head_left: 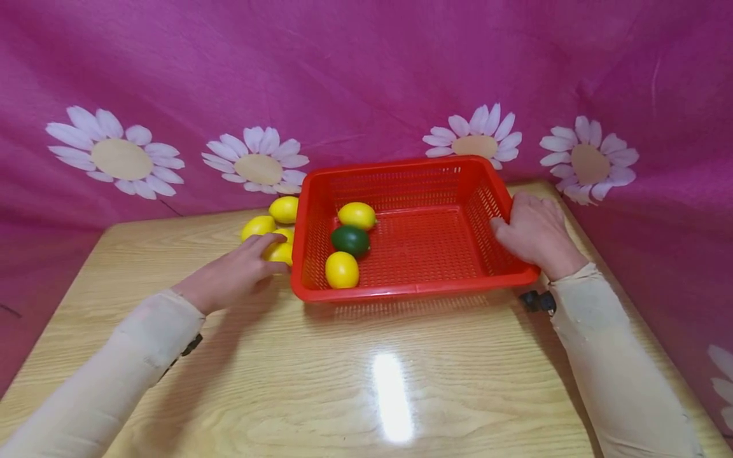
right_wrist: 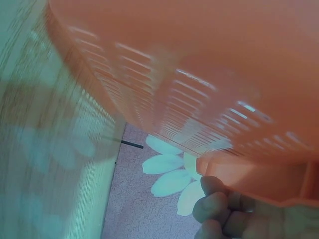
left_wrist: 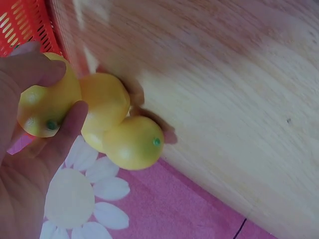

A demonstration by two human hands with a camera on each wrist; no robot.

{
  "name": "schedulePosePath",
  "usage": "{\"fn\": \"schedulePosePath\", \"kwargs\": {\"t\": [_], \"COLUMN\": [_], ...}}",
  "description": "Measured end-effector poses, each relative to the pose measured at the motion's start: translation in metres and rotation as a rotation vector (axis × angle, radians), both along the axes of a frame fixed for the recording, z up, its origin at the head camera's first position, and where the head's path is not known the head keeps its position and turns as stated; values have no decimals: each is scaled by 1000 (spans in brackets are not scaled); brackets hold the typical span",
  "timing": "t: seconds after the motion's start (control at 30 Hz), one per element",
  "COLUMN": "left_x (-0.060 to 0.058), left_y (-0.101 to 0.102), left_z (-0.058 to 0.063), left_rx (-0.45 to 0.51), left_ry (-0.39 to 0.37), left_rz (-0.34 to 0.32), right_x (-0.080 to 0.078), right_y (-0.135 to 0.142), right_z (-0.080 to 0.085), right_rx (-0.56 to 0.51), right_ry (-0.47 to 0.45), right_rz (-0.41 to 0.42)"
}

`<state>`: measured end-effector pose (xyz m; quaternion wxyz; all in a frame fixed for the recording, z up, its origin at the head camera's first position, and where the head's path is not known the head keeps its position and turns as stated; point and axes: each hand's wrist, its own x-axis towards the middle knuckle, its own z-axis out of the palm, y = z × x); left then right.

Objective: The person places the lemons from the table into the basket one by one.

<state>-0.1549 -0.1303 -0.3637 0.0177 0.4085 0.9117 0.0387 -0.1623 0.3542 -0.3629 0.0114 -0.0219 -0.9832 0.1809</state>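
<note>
My right hand (head_left: 537, 232) grips the right rim of a red plastic basket (head_left: 412, 291), its fingers curled under the edge in the right wrist view. Inside, along the basket's left end, lie a yellow lemon (head_left: 357, 216), a dark green lemon-shaped fruit (head_left: 350, 241) and another yellow lemon (head_left: 342, 270). Just outside that end, my left hand (head_left: 235, 270) holds a lemon (left_wrist: 50, 102) between thumb and fingers. Several more lemons sit close by, among them one at the back (head_left: 284, 209) and one farther left (head_left: 258, 228); the basket's wall partly hides some.
A wooden table (head_left: 321, 381) carries everything, with a bright light reflection (head_left: 392, 397) near its front. Behind and to the right hangs a pink cloth (head_left: 366, 76) with large white daisies, close against the table's edges.
</note>
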Motion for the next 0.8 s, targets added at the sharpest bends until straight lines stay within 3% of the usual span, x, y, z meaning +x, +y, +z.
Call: {"fn": "schedulePosePath", "kwargs": {"t": [0.4, 0.63, 0.8], "left_x": [5, 3, 4], "left_y": [-6, -9, -9], "left_z": [7, 25, 38], "left_rx": [-1, 43, 54], "left_ry": [69, 215, 226], "left_rz": [-13, -58, -29], "right_x": [0, 1, 2], "right_y": [0, 0, 1], "right_z": [-3, -1, 0], "right_rx": [-17, -40, -47], "right_ry": [-36, -33, -37], "right_rz": [0, -5, -5]}}
